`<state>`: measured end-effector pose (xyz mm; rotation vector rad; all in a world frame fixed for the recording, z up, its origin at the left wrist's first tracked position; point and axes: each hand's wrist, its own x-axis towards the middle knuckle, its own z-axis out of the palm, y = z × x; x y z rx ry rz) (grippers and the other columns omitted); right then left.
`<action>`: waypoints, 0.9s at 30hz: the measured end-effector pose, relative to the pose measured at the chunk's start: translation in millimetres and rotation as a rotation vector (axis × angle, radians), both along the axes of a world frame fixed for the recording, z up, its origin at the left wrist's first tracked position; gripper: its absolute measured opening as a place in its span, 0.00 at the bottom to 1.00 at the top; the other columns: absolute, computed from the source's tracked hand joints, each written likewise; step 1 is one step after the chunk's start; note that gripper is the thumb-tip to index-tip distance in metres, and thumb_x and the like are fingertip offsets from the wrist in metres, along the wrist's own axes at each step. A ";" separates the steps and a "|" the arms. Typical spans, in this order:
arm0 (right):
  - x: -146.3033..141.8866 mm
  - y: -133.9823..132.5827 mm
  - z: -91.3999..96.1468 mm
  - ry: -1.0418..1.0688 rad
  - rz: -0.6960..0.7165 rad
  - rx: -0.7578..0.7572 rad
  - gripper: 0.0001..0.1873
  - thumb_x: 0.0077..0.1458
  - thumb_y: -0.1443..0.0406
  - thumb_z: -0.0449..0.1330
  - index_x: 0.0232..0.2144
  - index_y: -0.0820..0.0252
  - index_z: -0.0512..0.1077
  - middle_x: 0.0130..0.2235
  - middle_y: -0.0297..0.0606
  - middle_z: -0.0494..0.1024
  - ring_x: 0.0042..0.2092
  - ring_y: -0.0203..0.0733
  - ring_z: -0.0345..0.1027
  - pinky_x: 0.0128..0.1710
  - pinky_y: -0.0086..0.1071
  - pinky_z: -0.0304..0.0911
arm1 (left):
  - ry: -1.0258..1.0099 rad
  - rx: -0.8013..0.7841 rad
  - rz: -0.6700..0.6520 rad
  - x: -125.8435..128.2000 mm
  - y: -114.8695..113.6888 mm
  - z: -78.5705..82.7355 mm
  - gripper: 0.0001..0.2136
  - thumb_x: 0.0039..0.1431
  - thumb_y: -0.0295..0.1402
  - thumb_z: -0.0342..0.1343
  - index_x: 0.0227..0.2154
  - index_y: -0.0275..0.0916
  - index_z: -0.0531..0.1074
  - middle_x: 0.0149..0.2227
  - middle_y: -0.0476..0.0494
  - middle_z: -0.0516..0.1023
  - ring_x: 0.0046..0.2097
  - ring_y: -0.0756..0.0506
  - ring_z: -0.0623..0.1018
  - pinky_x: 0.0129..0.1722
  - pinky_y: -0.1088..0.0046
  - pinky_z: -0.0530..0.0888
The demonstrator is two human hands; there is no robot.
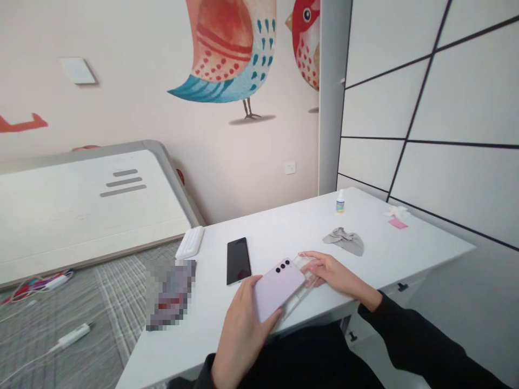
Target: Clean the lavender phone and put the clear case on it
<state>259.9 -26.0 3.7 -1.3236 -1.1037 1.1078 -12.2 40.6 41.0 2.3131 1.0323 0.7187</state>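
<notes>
My left hand (239, 329) grips a pale lilac phone (278, 286), back side up with its three camera lenses showing, just above the white desk (284, 227). My right hand (330, 273) rests flat with fingers stretched on a clear phone case (302, 289) that lies partly under the phone near the desk's front edge. Left of the lilac phone, a second phone (238, 260) lies with its black screen up.
A grey cloth (344, 240), a small dropper bottle (340, 202), and a pink slip with white scraps (396, 218) sit further back. A white ridged bar (190, 242) and a blurred packet (170, 292) lie at the left. Cables and a bed are beyond.
</notes>
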 end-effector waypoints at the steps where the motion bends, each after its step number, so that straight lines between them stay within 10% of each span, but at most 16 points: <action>1: -1.3 -0.2 -0.6 0.015 -0.004 -0.005 0.37 0.57 0.45 0.64 0.61 0.59 0.66 0.48 0.48 0.82 0.37 0.46 0.79 0.36 0.39 0.75 | 0.010 0.022 -0.022 2.6 -2.8 -3.7 0.27 0.52 0.36 0.64 0.55 0.42 0.65 0.53 0.38 0.75 0.54 0.35 0.77 0.55 0.52 0.74; 16: -16.2 -5.2 -2.0 0.189 -0.143 0.071 0.37 0.58 0.39 0.60 0.60 0.55 0.69 0.50 0.46 0.79 0.40 0.47 0.77 0.37 0.39 0.74 | -0.008 0.119 -0.082 19.4 -8.7 -14.6 0.23 0.65 0.46 0.57 0.58 0.41 0.69 0.56 0.38 0.78 0.56 0.37 0.78 0.57 0.57 0.74; 22: -20.3 3.0 -4.8 0.267 -0.153 0.103 0.39 0.57 0.39 0.61 0.60 0.56 0.67 0.55 0.51 0.78 0.43 0.50 0.80 0.40 0.41 0.74 | -0.103 0.057 0.031 10.2 -2.2 -3.2 0.22 0.71 0.47 0.45 0.33 0.40 0.79 0.31 0.47 0.82 0.33 0.45 0.79 0.36 0.72 0.72; 27: -29.5 5.0 -5.2 0.285 -0.184 0.144 0.38 0.59 0.38 0.58 0.61 0.53 0.67 0.56 0.48 0.78 0.47 0.53 0.78 0.41 0.42 0.74 | 0.023 0.018 0.072 23.8 3.3 -1.1 0.22 0.72 0.48 0.44 0.29 0.42 0.75 0.29 0.48 0.81 0.33 0.43 0.80 0.34 0.72 0.67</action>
